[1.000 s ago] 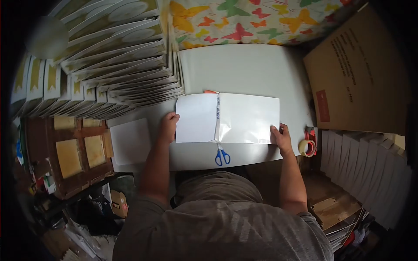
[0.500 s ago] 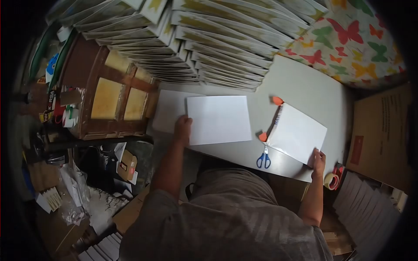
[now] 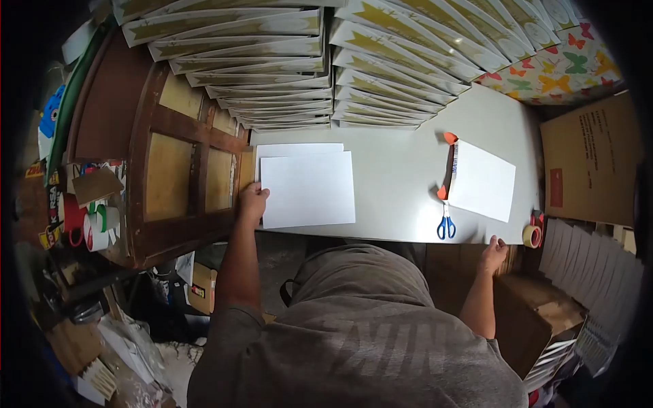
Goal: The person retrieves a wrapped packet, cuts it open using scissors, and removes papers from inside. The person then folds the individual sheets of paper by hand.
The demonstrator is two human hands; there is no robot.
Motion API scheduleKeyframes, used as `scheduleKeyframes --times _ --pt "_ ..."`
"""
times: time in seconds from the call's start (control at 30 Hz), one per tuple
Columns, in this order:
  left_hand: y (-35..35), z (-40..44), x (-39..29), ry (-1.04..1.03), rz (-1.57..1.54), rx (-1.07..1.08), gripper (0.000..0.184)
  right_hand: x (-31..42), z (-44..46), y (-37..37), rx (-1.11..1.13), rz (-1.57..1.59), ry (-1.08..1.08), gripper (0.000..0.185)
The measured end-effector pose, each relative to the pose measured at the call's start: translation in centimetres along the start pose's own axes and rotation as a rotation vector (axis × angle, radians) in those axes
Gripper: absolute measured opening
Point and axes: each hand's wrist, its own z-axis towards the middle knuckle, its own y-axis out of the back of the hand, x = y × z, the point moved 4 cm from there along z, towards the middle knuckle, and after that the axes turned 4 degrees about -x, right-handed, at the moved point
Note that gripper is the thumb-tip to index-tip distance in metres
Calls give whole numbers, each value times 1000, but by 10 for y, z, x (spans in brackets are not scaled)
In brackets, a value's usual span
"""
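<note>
My left hand is at the left edge of a white sheet of paper, its fingers closed on that edge. Behind this sheet, a second white sheet shows along the top and left. My right hand hangs just off the table's front edge, fingers partly curled and a little apart, with nothing visible in it. Above it lies a white paper pack in a torn wrapper with orange pieces at its left side. Blue-handled scissors rest below the pack's lower left corner.
Rows of folded gold-and-white cards stand along the back of the grey table. A brown wooden cabinet borders the left. On the right are a cardboard box, tape rolls and stacked white sheets. Butterfly-patterned material covers the back right.
My left hand has shifted the front sheet left, more nearly over the sheet behind it. My right hand has come away from the paper pack, which now lies straighter. The view has turned slightly.
</note>
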Motion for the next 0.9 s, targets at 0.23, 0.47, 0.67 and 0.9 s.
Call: scheduleKeyframes --times 0.23,0.47,0.67,0.9 --pt "-20 -37 57 42 -195 177 32 89 -165 -57 357 -70 320 36" --pt "-20 -71 81 142 -340 286 33 159 -264 -157 895 -19 377 40" --pt "-17 -74 77 180 -432 371 33 180 -277 -187 1208 20 -45 37" --pt "35 -83 -50 -588 69 -150 64 320 -252 -137 1023 135 694 18"
